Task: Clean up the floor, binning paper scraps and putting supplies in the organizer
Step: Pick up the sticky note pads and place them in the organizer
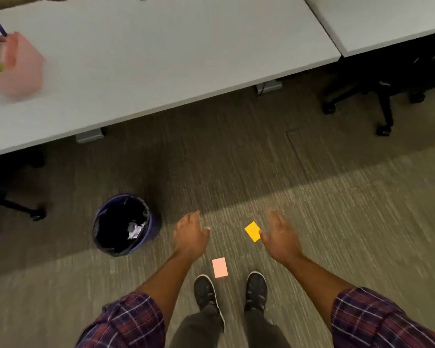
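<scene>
Your plaid sleeves [126,320] filled the bottom corners of the view, and both your forearms reached out over the carpet [337,209] with nothing in either hand. Your left hand [190,234] hung palm down with the fingers loosely spread and slightly curled, and your right hand [281,234] was open as well, its thumb just beside the edge of the yellow sticky pad [252,231]; I could not tell whether it touched it, and nothing was pinched.

Two things were left on the floor as far as you could see. The yellow sticky pad lay between your hands, nearer the right one. A pink sticky pad [220,267] lay flat just ahead of your shoes [255,288], between your feet. Whether each was a pad or a single sheet was not clear from above.

Some of the binning looked done: the bin [126,223], lined with a black bag, stood on the carpet to your left, near the desk, and held crumpled white paper [135,229]. No loose paper scraps showed on the carpet in view.

The pink organizer [20,69] sat on the desk [161,59] at the far left, blurred, with purple-handled items standing in it, so some supplies seemed stowed already. By my reading you were near the end, with the two coloured pads left to carry up to it.
</scene>
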